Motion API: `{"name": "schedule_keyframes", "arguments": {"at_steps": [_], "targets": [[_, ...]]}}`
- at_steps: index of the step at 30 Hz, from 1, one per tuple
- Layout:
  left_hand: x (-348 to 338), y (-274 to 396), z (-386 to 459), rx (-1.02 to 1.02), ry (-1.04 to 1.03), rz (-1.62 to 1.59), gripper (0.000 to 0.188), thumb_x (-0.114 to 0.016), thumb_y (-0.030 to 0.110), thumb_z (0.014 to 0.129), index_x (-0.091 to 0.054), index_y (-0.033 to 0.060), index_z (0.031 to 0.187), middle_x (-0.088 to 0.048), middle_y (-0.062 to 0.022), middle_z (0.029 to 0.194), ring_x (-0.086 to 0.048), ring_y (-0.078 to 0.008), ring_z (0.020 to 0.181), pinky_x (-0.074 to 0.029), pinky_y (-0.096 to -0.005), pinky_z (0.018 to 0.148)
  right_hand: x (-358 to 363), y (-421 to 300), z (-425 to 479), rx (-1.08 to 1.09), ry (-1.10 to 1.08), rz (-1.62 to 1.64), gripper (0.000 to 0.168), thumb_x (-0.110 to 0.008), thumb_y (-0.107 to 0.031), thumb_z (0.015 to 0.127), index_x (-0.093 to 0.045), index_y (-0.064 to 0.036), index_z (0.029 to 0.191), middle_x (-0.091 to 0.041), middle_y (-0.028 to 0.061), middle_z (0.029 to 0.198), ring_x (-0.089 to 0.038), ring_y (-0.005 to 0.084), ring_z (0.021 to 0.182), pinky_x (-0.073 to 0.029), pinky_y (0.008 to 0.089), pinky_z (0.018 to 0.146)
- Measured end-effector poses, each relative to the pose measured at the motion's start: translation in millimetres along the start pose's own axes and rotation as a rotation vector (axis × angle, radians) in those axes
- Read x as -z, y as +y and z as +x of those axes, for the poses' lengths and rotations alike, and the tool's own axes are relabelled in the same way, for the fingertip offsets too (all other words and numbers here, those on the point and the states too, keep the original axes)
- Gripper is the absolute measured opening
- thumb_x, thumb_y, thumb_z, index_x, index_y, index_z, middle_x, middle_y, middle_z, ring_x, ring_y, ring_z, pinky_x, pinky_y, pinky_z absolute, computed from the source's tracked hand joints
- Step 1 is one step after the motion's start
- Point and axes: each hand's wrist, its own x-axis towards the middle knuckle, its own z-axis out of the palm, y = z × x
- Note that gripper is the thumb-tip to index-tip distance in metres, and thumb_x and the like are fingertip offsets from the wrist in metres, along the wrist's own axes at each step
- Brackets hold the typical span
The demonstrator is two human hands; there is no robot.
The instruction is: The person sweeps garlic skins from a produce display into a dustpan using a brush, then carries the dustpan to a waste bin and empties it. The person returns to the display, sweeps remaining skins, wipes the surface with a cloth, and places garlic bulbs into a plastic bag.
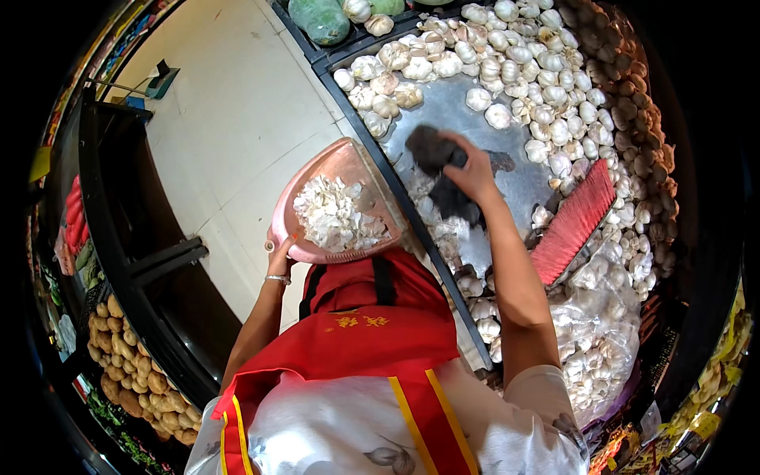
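Note:
My left hand (281, 252) grips the rim of a pink plastic dustpan (285, 221) that holds a heap of dry garlic skins (335, 214). My right hand (472, 168), somewhat blurred, holds a dark cloth (432, 149) over the bare metal surface (515, 195) of a display stand. More dark material lies under the hand; whether it is the same cloth I cannot tell. Many garlic bulbs (551, 95) lie piled behind and to the right of the metal. A brush with red bristles (575, 222) rests on the bulbs, right of my right forearm.
The stand's black edge (392, 178) runs between the dustpan and the metal. A clear plastic bag of garlic (597, 332) lies at the lower right. Green melons (320, 21) are at the top. Potatoes (139, 374) fill a black-framed stand at the left. A dustpan (162, 83) stands on the tiled floor.

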Motion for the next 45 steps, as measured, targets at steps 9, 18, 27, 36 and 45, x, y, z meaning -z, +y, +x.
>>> {"name": "schedule_keyframes", "arguments": {"at_steps": [9, 18, 27, 36, 45], "targets": [[17.3, -20.9, 20.1, 0.011, -0.050, -0.029, 0.065, -0.062, 0.020, 0.078, -0.026, 0.0102, 0.131, -0.046, -0.0136, 0.119, -0.053, -0.0287, 0.103, -0.051, -0.0420, 0.078, -18.0, 23.5, 3.2, 0.141, -0.420, -0.185, 0.045, -0.058, -0.007, 0.058, -0.060, -0.015, 0.102, -0.062, 0.0098, 0.101, -0.057, 0.0331, 0.092, -0.045, 0.0379, 0.082], [12.3, -20.9, 15.1, -0.019, -0.046, -0.071, 0.059, -0.061, 0.024, 0.079, -0.036, 0.0000, 0.126, -0.050, -0.0137, 0.116, -0.053, -0.0274, 0.105, -0.048, -0.0388, 0.085, 54.1, -45.9, -116.3, -0.374, 0.047, 0.078, 0.071, -0.055, 0.009, 0.062, -0.041, -0.009, 0.128, -0.042, 0.0126, 0.129, -0.044, 0.0260, 0.115, -0.039, 0.0289, 0.093], [-7.1, -12.4, -0.7, -0.023, 0.038, -0.074, 0.063, -0.061, 0.020, 0.078, -0.029, 0.0100, 0.131, -0.047, -0.0115, 0.117, -0.052, -0.0260, 0.104, -0.049, -0.0374, 0.081, -25.4, -16.2, -158.6, -0.607, 0.251, -0.341, 0.081, -0.063, -0.007, 0.067, -0.025, -0.018, 0.138, -0.044, 0.0254, 0.112, -0.046, 0.0413, 0.105, -0.039, 0.0416, 0.089], [4.1, -35.5, -0.9, 0.007, 0.060, -0.099, 0.062, -0.062, 0.014, 0.078, -0.029, 0.0118, 0.130, -0.049, -0.0088, 0.112, -0.053, -0.0216, 0.100, -0.049, -0.0344, 0.080, -53.6, -5.7, -88.6, -0.301, 0.202, -0.335, 0.076, -0.061, -0.009, 0.063, -0.035, -0.019, 0.134, -0.050, 0.0194, 0.104, -0.053, 0.0398, 0.093, -0.045, 0.0421, 0.080], [-0.5, -24.0, 0.4, 0.032, 0.021, -0.122, 0.068, -0.063, 0.013, 0.075, -0.026, 0.0128, 0.132, -0.045, -0.0098, 0.120, -0.051, -0.0235, 0.105, -0.050, -0.0351, 0.078, -57.5, 25.0, 5.7, -0.303, -0.205, 0.141, 0.056, -0.056, -0.002, 0.064, -0.052, -0.008, 0.120, -0.061, 0.0095, 0.099, -0.059, 0.0226, 0.091, -0.046, 0.0306, 0.080]]}}
